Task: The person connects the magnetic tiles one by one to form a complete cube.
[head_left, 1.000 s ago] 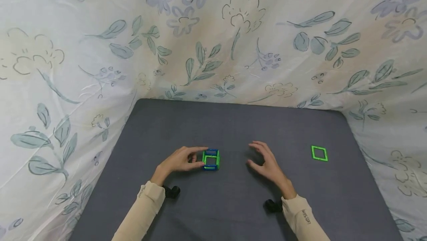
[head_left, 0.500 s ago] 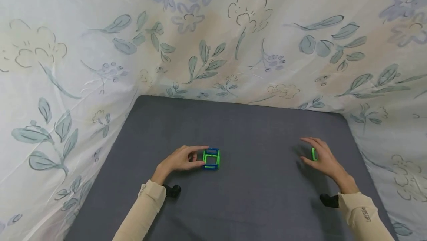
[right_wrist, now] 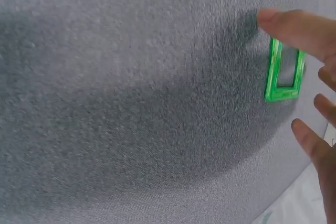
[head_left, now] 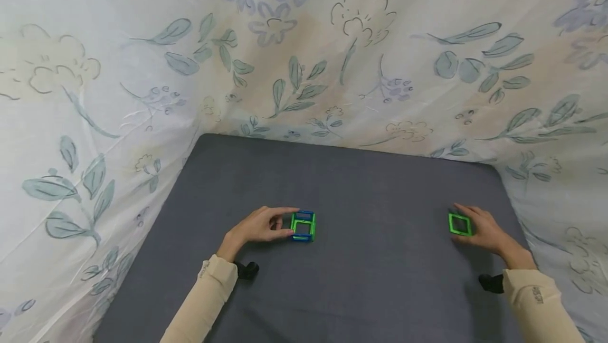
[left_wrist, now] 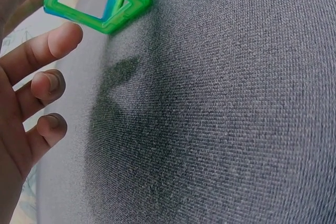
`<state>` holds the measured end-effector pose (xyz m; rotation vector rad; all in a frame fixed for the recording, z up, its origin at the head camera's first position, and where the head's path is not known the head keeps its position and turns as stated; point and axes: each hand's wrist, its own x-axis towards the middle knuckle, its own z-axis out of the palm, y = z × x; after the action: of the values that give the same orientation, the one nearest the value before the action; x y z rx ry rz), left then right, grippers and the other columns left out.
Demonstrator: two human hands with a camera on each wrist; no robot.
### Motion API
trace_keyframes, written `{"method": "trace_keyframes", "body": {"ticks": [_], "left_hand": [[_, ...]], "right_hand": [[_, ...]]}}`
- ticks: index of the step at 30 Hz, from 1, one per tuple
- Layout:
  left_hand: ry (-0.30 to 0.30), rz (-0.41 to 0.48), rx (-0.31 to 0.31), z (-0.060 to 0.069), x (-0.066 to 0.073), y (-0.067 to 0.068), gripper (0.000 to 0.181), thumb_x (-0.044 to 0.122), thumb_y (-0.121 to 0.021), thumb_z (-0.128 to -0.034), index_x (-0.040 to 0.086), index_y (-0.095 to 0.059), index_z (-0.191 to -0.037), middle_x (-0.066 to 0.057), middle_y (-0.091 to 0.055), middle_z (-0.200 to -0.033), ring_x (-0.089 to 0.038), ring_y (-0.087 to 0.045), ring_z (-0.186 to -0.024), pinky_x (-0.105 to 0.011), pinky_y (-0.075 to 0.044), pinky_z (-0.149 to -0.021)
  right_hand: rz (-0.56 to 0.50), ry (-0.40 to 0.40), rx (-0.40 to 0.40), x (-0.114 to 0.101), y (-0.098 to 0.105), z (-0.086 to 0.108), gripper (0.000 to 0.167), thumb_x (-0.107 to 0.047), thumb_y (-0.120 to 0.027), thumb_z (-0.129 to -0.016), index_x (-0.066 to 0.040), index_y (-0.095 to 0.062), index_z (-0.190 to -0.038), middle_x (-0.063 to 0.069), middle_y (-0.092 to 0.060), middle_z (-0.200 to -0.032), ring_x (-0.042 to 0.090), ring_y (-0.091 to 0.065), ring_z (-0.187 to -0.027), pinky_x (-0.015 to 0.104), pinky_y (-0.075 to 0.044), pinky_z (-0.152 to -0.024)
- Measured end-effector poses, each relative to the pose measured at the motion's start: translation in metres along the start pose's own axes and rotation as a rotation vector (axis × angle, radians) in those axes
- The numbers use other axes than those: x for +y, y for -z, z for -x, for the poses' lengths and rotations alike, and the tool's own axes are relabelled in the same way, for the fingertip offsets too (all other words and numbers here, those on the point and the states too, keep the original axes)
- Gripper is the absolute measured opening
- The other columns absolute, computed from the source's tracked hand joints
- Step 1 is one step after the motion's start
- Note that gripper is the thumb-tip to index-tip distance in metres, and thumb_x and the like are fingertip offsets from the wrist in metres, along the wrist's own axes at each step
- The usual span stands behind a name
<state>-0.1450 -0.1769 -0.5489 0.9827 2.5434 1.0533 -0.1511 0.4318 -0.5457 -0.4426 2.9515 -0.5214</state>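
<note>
A small box built of green and blue magnetic tiles [head_left: 303, 221] stands left of the table's middle. My left hand [head_left: 258, 227] pinches its left side between thumb and index finger. In the left wrist view the other fingers [left_wrist: 64, 40] curl loosely below the tile box [left_wrist: 137, 4]. On the right lies a flat green square magnetic tile [head_left: 451, 225]. My right hand [head_left: 486, 231] is spread around it, thumb at the near side and fingers at the far side. From the right wrist, one finger [right_wrist: 302, 27] covers part of the green tile [right_wrist: 283, 95]; contact is unclear.
A dark grey cloth table top [head_left: 370, 269] lies under both hands. Floral curtains [head_left: 304, 42] hang behind it and along both sides. Black wrist cameras [head_left: 248, 270] sit at the cuffs of the beige sleeves [head_left: 201, 301].
My right hand has moved from near the table's middle rightward to the green square tile, its fingers now around it. My left hand stays on the tile box.
</note>
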Motion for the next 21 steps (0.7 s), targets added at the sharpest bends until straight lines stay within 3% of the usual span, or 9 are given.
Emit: {"method": "trace_keyframes", "body": {"ticks": [6,15,21], "left_hand": [[-0.008,-0.005,0.003,0.0003,-0.0009,0.0001,0.057,0.034,-0.072,-0.0971,0.017,-0.055,-0.149,0.007,-0.06,-0.067,-0.003,-0.045,-0.054,-0.019,-0.038,-0.055],[-0.022,-0.011,-0.004,-0.0015,-0.0018,0.0,0.057,0.033,-0.072,-0.0967,0.017,-0.055,-0.149,0.008,-0.059,-0.067,-0.001,-0.044,-0.054,-0.018,-0.038,-0.055],[-0.017,-0.017,-0.016,-0.0021,-0.0011,-0.0004,0.057,0.033,-0.072,-0.0971,0.017,-0.055,-0.149,0.008,-0.059,-0.067,-0.001,-0.045,-0.053,-0.018,-0.038,-0.055]], "right_hand": [[0.009,-0.023,-0.099,0.0033,0.0042,-0.0066,0.088,-0.021,-0.089,-0.075,0.018,-0.045,-0.14,0.042,-0.048,-0.13,0.057,-0.051,-0.111,0.062,-0.045,-0.084],[0.035,0.016,-0.098,0.006,0.0023,-0.0034,0.074,-0.021,-0.091,-0.074,0.018,-0.059,-0.129,0.028,-0.06,-0.11,0.033,-0.057,-0.091,0.04,-0.046,-0.073],[0.041,0.01,-0.097,0.0049,0.0015,0.0023,0.067,-0.026,-0.091,-0.073,0.014,-0.067,-0.121,0.018,-0.063,-0.098,0.024,-0.057,-0.085,0.037,-0.046,-0.071]]}}
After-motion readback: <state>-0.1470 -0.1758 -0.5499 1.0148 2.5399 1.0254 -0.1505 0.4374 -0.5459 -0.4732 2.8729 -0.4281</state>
